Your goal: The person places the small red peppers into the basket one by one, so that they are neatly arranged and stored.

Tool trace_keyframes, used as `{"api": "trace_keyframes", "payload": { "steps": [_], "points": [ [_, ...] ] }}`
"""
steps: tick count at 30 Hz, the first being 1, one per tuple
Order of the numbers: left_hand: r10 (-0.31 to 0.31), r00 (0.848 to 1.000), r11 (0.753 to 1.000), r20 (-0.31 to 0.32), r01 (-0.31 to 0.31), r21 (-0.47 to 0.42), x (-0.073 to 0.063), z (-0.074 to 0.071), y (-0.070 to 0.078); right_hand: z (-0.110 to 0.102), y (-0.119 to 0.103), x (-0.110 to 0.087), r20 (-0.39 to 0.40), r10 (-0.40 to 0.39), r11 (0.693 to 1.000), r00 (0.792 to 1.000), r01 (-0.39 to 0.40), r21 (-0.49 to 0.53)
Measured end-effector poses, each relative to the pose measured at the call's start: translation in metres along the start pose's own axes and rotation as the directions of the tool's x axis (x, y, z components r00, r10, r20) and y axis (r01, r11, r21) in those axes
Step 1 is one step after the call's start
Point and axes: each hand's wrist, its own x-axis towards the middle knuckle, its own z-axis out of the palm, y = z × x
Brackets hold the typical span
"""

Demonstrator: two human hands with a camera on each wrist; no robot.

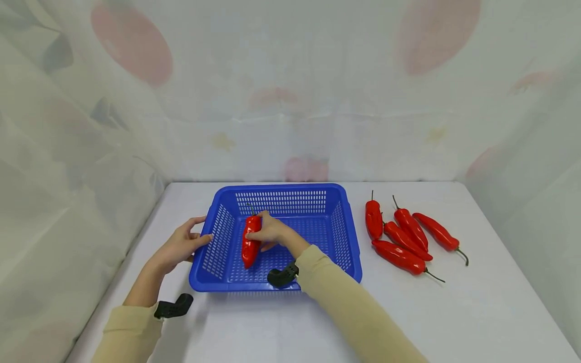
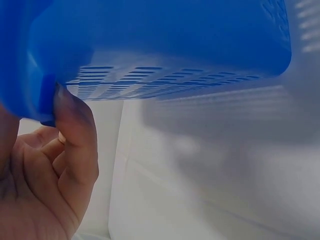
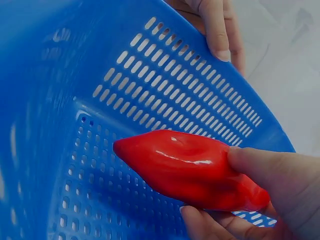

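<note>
Between right fingers point(image 3: 200, 225) — red pepper point(image 3: 175, 165)

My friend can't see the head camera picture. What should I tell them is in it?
A right hand holds a long, shiny red pepper inside a rectangular blue plastic basket with slotted sides, while the left hand grips the basket's rim. Five more long red peppers with stems lie on the white table to the right.

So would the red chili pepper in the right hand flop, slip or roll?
The red chili pepper looks fairly stiff: it isn't visibly sagging in the right hand. Its shine suggests it may be slippery, and its rounded, tapering shape would probably make it roll crookedly.
</note>
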Motion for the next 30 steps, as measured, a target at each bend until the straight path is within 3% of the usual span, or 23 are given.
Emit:
{"api": "trace_keyframes", "payload": {
  "steps": [18, 30],
  "points": [
    [-0.014, 1.000, 1.000, 0.009, 0.013, 0.022, 0.003, 0.000, 0.003, 0.014, -0.007, 0.011, 0.018, 0.045, 0.998, 0.999, -0.044, -0.037],
    [-0.030, 1.000, 0.998, -0.007, 0.030, 0.052, 0.000, 0.000, 0.002, 0.025, -0.008, 0.012, 0.077, 0.091, 0.989, 0.993, -0.082, -0.119]
  ]
}}
